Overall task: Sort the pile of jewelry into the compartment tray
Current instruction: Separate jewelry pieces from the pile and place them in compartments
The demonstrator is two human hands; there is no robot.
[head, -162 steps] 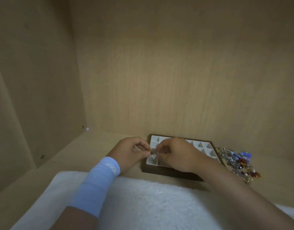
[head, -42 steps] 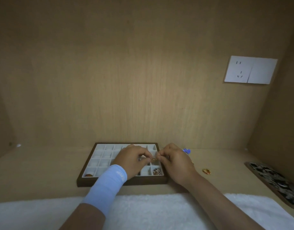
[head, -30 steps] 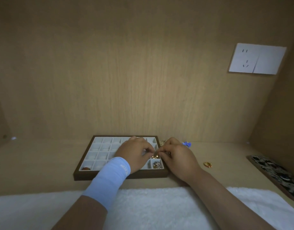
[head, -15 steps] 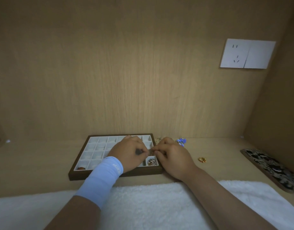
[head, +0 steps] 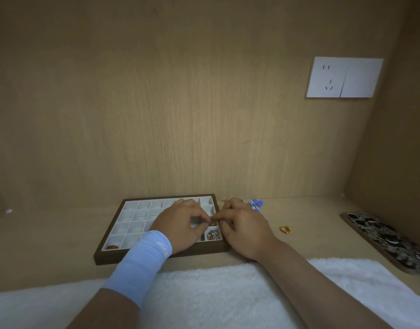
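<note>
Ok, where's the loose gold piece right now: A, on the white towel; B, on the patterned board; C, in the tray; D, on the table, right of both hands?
D: the gold piece lies on the bare table, to the right of the right hand and outside the tray.

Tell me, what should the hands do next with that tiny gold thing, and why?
Probably lower the small gold piece straight down and let go. The left hand and right hand both pinch it over the brown wooden compartment tray with white cells, just behind the cell holding a sparkly beaded ball.
</note>
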